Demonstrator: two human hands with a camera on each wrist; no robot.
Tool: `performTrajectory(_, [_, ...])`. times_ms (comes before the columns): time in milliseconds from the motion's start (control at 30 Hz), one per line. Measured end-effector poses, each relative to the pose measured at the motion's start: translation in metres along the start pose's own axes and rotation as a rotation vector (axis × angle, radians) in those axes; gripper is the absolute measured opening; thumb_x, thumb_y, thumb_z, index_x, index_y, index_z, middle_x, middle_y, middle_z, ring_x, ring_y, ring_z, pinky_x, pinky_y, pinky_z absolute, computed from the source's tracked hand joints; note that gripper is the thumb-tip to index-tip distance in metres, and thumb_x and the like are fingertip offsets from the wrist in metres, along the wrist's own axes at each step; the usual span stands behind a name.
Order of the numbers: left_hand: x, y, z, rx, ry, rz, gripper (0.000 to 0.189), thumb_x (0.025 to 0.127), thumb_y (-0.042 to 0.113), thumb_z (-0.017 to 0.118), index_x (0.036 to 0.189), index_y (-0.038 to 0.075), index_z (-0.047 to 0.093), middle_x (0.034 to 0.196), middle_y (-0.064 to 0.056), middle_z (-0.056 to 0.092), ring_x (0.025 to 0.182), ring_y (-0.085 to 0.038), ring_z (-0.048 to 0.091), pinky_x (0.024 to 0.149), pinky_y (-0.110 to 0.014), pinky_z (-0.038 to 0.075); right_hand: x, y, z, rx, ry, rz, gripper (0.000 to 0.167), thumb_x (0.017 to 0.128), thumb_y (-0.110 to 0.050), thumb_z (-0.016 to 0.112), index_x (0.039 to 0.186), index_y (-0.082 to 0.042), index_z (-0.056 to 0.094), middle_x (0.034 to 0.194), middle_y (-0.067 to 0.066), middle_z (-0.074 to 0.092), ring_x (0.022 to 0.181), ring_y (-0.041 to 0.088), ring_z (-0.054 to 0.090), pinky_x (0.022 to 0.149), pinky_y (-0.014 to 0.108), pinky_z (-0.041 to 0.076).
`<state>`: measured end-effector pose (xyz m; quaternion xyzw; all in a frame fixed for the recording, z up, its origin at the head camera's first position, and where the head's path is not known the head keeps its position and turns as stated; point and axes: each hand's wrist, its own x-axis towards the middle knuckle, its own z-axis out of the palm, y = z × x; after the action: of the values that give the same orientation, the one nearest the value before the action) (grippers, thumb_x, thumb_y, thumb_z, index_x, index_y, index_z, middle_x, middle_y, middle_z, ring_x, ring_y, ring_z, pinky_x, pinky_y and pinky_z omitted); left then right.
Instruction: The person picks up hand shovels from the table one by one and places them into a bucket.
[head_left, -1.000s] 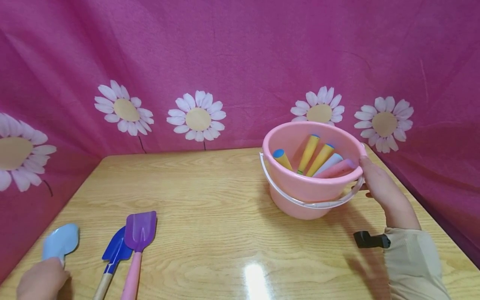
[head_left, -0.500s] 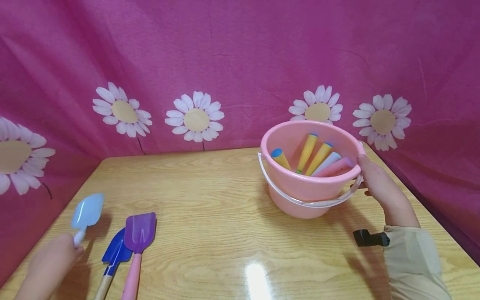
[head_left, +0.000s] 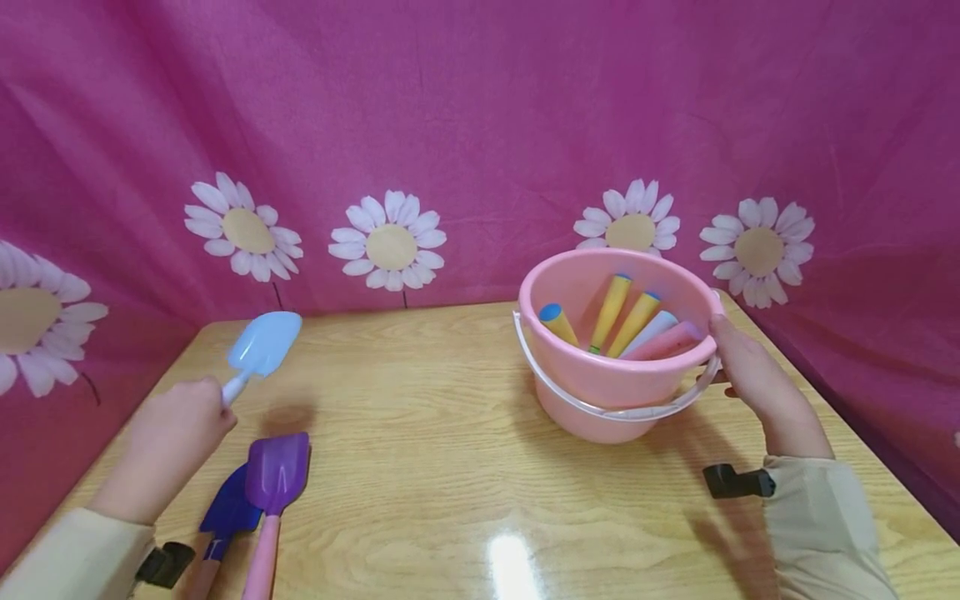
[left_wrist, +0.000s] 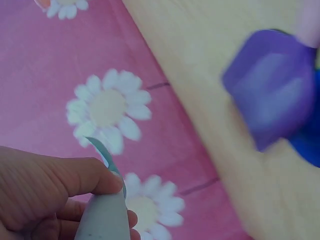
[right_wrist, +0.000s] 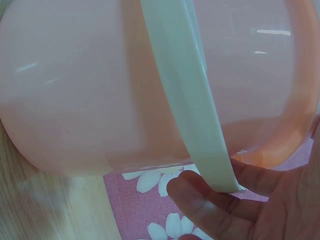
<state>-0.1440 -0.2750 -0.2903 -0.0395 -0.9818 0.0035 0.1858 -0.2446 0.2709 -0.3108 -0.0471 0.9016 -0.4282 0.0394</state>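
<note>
My left hand grips a light blue toy shovel by its handle, blade tilted up above the table at the left. The left wrist view has the thumb pressed along the shovel's pale handle. At the right, a pink bucket with a white bail handle is held at its rim by my right hand. In the right wrist view, the fingers lie close by the bail's end. Inside the bucket are several handles, yellow with blue ends, light blue and pink.
A purple shovel with a pink handle lies at the front left, partly over a dark blue shovel. The wooden table runs back to a magenta cloth printed with daisies, which also encloses the sides.
My left hand has lifted the light blue shovel from the left edge, moving it up and rightward past the two other shovels. The right hand stays at the bucket.
</note>
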Motion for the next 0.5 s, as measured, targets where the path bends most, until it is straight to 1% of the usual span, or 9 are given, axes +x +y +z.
performTrajectory(67, [0.01, 0.01, -0.004, 0.024, 0.03, 0.031, 0.022, 0.064, -0.002, 0.064, 0.056, 0.0, 0.044, 0.047, -0.008, 0.04, 0.039, -0.024, 0.042, 0.036, -0.043, 0.035, 0.0, 0.0, 0.0, -0.002, 0.0, 0.002, 0.074, 0.092, -0.053, 0.005, 0.134, 0.004, 0.027, 0.119, 0.031, 0.041, 0.093, 0.04, 0.051, 0.06, 0.035, 0.039])
performTrajectory(267, [0.037, 0.035, -0.017, 0.044, 0.068, 0.088, 0.02, 0.064, -0.004, 0.064, 0.058, -0.003, 0.045, 0.049, -0.01, 0.041, 0.04, -0.026, 0.043, 0.037, -0.043, 0.038, -0.001, 0.0, 0.0, 0.0, -0.001, 0.006, 0.074, 0.092, -0.053, 0.006, 0.137, 0.004, 0.022, 0.121, 0.032, 0.04, 0.094, 0.042, 0.051, 0.062, 0.036, 0.039])
performTrajectory(400, [0.05, 0.047, -0.024, 0.067, 0.1, 0.125, 0.017, 0.064, -0.005, 0.065, 0.062, -0.006, 0.048, 0.05, -0.011, 0.043, 0.04, -0.026, 0.043, 0.036, -0.041, 0.038, -0.001, -0.001, 0.0, 0.014, 0.0, 0.001, 0.073, 0.092, -0.052, 0.007, 0.137, 0.004, 0.022, 0.121, 0.032, 0.038, 0.096, 0.045, 0.05, 0.065, 0.041, 0.041])
performTrajectory(500, [0.058, 0.055, -0.029, 0.077, 0.097, 0.124, 0.017, 0.066, -0.003, 0.066, 0.066, -0.009, 0.049, 0.052, -0.012, 0.043, 0.041, -0.026, 0.043, 0.035, -0.04, 0.038, 0.0, -0.001, -0.001, 0.013, 0.003, -0.005, 0.072, 0.092, -0.052, 0.008, 0.134, 0.005, 0.025, 0.119, 0.032, 0.038, 0.095, 0.045, 0.051, 0.066, 0.043, 0.042])
